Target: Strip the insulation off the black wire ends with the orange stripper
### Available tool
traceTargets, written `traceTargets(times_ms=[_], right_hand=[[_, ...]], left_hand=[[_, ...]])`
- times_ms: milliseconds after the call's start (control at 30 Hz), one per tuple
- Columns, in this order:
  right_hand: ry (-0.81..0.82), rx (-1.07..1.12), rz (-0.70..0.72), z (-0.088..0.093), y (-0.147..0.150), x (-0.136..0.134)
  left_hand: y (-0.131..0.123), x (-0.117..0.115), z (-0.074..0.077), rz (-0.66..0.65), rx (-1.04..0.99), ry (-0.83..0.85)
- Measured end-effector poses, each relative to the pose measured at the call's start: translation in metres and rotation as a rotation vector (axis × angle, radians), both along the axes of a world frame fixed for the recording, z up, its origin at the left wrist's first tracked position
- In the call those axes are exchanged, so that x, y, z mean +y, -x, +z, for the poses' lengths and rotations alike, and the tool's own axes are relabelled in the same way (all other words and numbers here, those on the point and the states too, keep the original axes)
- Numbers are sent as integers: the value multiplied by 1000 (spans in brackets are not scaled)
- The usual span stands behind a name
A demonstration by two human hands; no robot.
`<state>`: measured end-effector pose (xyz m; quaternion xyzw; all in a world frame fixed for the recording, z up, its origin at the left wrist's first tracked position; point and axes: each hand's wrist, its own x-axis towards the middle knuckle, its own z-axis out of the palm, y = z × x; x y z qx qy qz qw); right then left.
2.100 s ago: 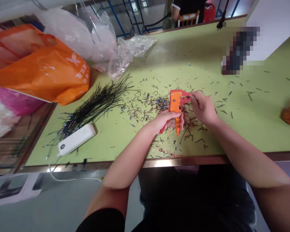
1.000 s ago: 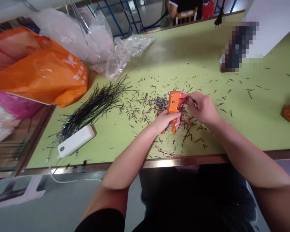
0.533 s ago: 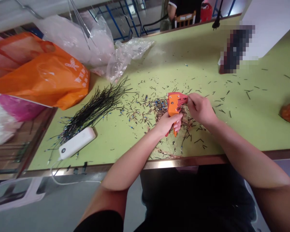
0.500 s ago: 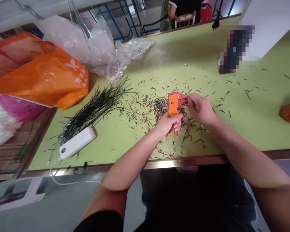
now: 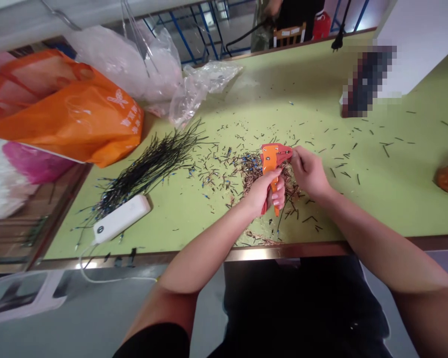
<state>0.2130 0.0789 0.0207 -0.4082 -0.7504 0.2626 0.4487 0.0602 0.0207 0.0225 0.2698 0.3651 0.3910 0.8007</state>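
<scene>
My left hand [image 5: 267,193] is wrapped round the handles of an orange and red wire stripper [image 5: 271,158], held upright with its jaws to the right. At those jaws, my right hand [image 5: 310,171] is closed in a pinch, on what appears to be a thin black wire [image 5: 281,219] that trails below with a blue tip. Its upper part is hidden by the fingers. Beneath both hands lies a heap of short black and copper-coloured wire scraps [image 5: 251,171]. To the left rests a bundle of long black wires [image 5: 149,166], several with blue ends.
A white power bank [image 5: 122,219] with a cable lies by the bundle. Orange bag [image 5: 97,119] and clear plastic bags [image 5: 194,89] stand at the left back. A blurred dark object [image 5: 369,82] leans at the right back. Another person [image 5: 298,15] is beyond the green table [image 5: 403,199].
My left hand has squeezed the stripper's handles closer together, and its jaws look changed. My right hand stays at the jaws. The whole view has shifted slightly.
</scene>
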Motion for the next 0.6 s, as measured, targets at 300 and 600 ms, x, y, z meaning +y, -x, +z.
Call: traceTargets(times_ms=[300, 600], right_hand=[[-121, -71, 28, 8, -6, 6], [-160, 112, -90, 8, -13, 14]], left_hand=[[7, 2, 9, 2, -54, -57], [28, 6, 22, 216, -89, -170]])
